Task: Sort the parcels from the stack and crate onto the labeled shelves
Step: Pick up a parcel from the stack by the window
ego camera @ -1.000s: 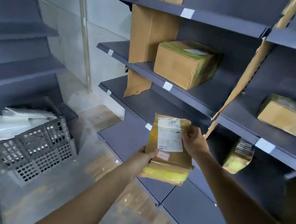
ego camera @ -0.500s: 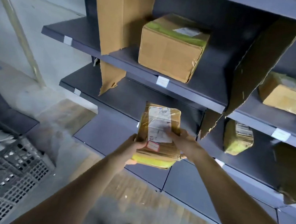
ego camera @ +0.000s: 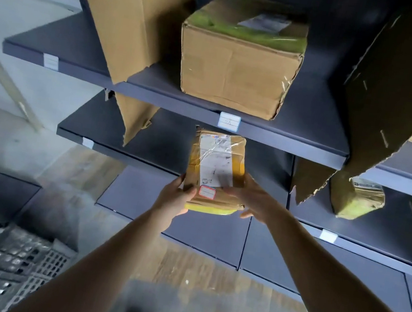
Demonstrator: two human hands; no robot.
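Dark grey shelving (ego camera: 155, 95) fills the wall ahead, split by cardboard dividers (ego camera: 128, 24). Progress check: a big box (ego camera: 236, 72) sits on the upper shelf, a small parcel (ego camera: 356, 199) lies on the lower shelf to the right, and another peeks in at the far right edge, so several look placed. The crate (ego camera: 8, 273), near left, is blurred, with something pale beside it; I'd judge more sorting is left. Now the held parcel (ego camera: 216, 162): it's at the lower shelf's front edge, far end pointing in beneath the white label (ego camera: 229, 121), not yet set down. The left hand (ego camera: 175, 199) grips the near left corner, thumb on top. The right hand (ego camera: 254, 200) clamps the right side, fingers (ego camera: 231, 190) across the top face, thumb below.
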